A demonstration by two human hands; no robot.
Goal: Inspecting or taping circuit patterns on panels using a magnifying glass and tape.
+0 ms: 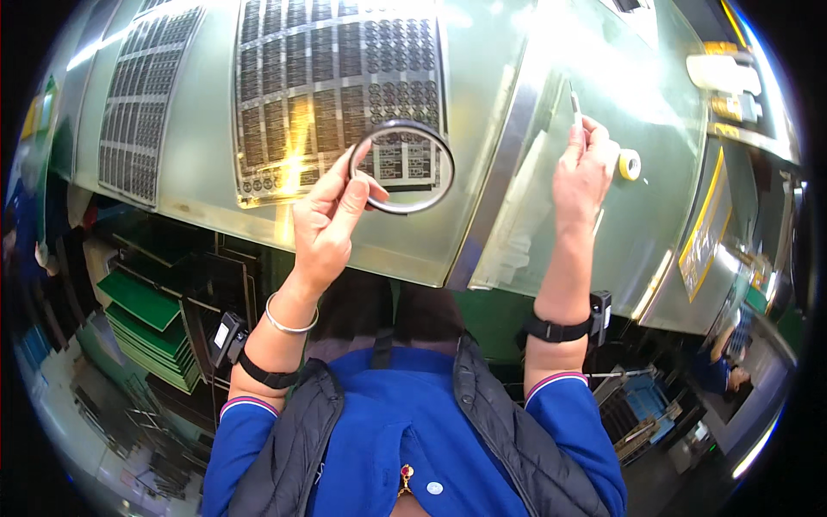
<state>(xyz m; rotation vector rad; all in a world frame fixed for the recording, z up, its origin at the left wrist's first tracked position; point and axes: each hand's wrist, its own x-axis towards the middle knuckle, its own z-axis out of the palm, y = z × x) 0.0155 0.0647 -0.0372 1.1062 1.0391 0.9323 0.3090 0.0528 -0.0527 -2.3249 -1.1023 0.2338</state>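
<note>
Fingers (pixel 366 185) of left hand (pixel 323 228) pinched rim of round magnifier (pixel 401 167), held over metal stencil (pixel 340 95) on green table (pixel 482 172). Right hand (pixel 584 172) gripped thin pen-like tool (pixel 575 108), tip upward. Yellow tape roll (pixel 630 164) lay just beside right hand.
</note>
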